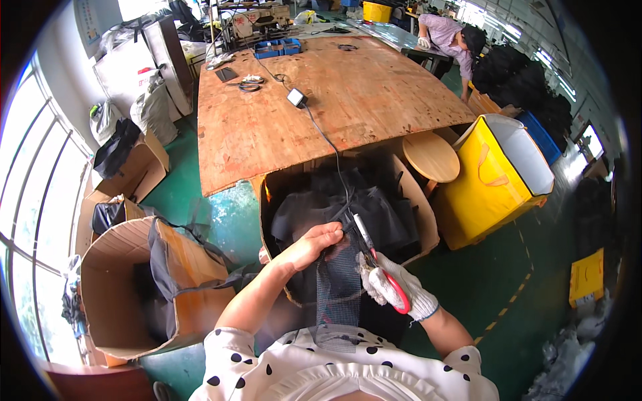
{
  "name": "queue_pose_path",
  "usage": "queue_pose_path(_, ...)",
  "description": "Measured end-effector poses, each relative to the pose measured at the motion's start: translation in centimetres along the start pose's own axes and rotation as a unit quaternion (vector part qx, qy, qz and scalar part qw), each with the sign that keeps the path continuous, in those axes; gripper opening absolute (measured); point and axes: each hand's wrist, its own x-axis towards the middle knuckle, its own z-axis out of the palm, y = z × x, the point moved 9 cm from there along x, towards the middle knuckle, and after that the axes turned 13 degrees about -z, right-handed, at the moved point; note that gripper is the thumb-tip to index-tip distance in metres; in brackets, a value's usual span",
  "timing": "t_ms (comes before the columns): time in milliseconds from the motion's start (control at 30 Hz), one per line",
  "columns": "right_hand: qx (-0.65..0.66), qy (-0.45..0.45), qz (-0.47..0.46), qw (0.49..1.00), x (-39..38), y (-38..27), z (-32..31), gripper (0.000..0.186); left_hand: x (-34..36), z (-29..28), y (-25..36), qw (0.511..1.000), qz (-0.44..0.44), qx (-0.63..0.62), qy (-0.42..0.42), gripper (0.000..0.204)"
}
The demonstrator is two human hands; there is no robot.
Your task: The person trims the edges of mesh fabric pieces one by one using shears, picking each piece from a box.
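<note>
My bare left hand (pixel 313 246) is closed, with thumb and fingers pinching the top edge of a black mesh piece (pixel 339 281) that hangs down toward my lap. In my right hand (pixel 394 289), which wears a white knit glove, are scissors with red handles (pixel 399 294); their blades are hard to make out. Just above that hand, a white pen-shaped tool (pixel 363 230) slants up beside the mesh, joined to a black cord (pixel 325 137). Whether the glove also grips this tool I cannot tell. Below both hands, an open carton (pixel 428 220) holds black fabric pieces (pixel 384 215).
A wooden table (pixel 374 87) stands ahead, bearing a small power adapter (pixel 297 98) and blue trays (pixel 277 48). To the right are a round stool (pixel 431 157) and a yellow insulated bag (pixel 485 180). Another carton (pixel 110 294) is at left. A co-worker (pixel 451 40) bends down at far right.
</note>
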Motion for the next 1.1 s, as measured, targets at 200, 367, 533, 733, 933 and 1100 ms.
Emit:
queue_pose_path(200,-0.198,-0.009,-0.083,0.977,-0.6,-2.4,1.9,0.031,-0.1,0.3,0.0,1.0,-0.005,0.016,0.011,0.026)
queue_pose_path(367,-0.163,0.008,-0.09,0.982,-0.5,-2.4,1.5,0.028,-0.1,0.1,-0.1,1.0,-0.005,0.015,0.017,0.026)
queue_pose_path(533,-0.079,-0.007,-0.057,0.995,-0.1,-1.5,0.5,0.026,-0.1,-0.1,0.1,1.0,-0.006,0.019,0.02,0.025)
queue_pose_path(733,-0.152,-0.036,-0.17,0.973,-0.2,-3.7,0.6,0.042,0.0,-0.2,0.1,1.0,0.0,0.008,0.018,0.023)
queue_pose_path(933,-0.261,0.065,-0.429,0.862,0.2,-8.7,1.4,0.025,0.6,2.2,2.0,0.952,0.045,0.281,0.116,0.028)
queue_pose_path(1100,0.179,0.02,-0.354,0.918,1.0,-13.5,-1.2,0.01,-1.6,0.9,3.4,0.866,0.13,0.452,0.167,0.04)
